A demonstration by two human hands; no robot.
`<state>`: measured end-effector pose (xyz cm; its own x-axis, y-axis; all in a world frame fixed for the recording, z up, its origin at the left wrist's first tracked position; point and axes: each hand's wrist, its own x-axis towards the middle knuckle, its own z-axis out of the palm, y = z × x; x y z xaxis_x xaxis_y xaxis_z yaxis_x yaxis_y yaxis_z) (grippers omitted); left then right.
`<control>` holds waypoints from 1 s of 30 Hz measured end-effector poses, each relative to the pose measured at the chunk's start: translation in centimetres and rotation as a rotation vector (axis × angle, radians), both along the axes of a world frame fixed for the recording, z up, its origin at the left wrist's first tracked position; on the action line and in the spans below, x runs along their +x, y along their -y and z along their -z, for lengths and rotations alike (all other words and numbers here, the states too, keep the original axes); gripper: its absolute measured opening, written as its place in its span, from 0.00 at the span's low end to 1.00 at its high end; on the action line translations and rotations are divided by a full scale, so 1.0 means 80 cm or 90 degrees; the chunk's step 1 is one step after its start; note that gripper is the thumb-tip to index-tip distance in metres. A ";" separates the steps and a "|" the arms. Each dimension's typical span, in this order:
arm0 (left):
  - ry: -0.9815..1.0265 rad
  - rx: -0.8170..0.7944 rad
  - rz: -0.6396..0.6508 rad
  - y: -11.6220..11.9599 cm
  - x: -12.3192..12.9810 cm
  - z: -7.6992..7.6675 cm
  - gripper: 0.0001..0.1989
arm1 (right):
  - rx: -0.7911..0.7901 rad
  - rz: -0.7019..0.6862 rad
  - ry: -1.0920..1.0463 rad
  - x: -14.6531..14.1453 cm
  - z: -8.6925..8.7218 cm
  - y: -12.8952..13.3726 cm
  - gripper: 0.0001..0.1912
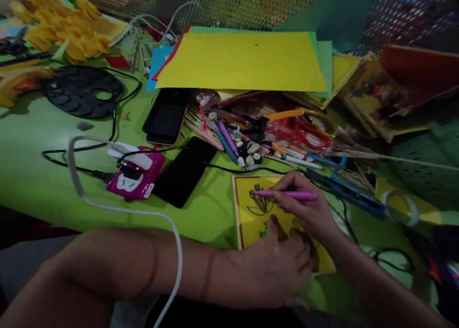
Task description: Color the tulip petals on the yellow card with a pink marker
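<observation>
A yellow sheet in a shallow wooden frame lies on the green table near me. Green outlines of flowers and leaves are drawn on it, with some pinkish strokes in the upper flower. In my right hand is a pink felt-tip pen, held in a pinch with its tip at that flower. My left hand rests on the lower part of the yellow sheet, fingers spread, and covers part of the drawing.
Pebbles, markers, sticks and red-handled scissors lie behind the frame. Two phones and a magenta power strip are to the left. A white cable crosses above my left forearm. Coloured paper lies at the back; a tape roll is right.
</observation>
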<state>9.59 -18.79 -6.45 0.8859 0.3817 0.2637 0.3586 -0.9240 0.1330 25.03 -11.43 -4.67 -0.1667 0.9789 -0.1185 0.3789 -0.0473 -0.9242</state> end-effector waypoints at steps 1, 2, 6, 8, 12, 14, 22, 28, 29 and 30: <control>-0.002 0.002 0.001 0.000 0.000 0.000 0.34 | 0.000 -0.001 -0.004 0.000 0.000 0.000 0.14; -0.001 0.005 0.003 0.000 0.000 0.000 0.34 | 0.003 -0.002 -0.006 0.000 0.000 0.000 0.14; -0.014 -0.005 -0.009 0.001 -0.001 0.000 0.36 | 0.012 -0.014 -0.012 -0.002 0.001 -0.001 0.13; -0.018 -0.007 -0.008 0.001 -0.002 -0.001 0.34 | 0.015 -0.018 -0.011 -0.004 0.000 -0.002 0.13; -0.024 0.009 0.003 -0.001 -0.003 -0.004 0.33 | 0.008 -0.026 -0.009 -0.006 -0.003 -0.003 0.12; -0.022 0.011 0.003 -0.001 -0.003 -0.004 0.33 | 0.016 -0.027 -0.002 -0.006 -0.004 -0.003 0.11; 0.001 0.005 -0.005 0.004 0.000 0.006 0.33 | 0.037 -0.034 0.008 -0.004 0.001 -0.004 0.07; 0.006 0.011 -0.012 0.005 0.000 0.006 0.34 | 0.036 -0.031 0.021 -0.002 0.002 -0.003 0.08; 0.005 0.013 -0.010 0.004 0.000 0.005 0.34 | 0.033 -0.027 0.017 -0.001 0.002 -0.002 0.08; 0.005 0.012 -0.010 0.004 0.000 0.004 0.34 | 0.029 -0.024 0.013 -0.001 0.002 -0.002 0.08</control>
<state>9.61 -19.10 -6.79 0.8775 0.3911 0.2774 0.3727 -0.9203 0.1186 24.97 -11.29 -4.83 -0.2015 0.9764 -0.0775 0.3980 0.0093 -0.9173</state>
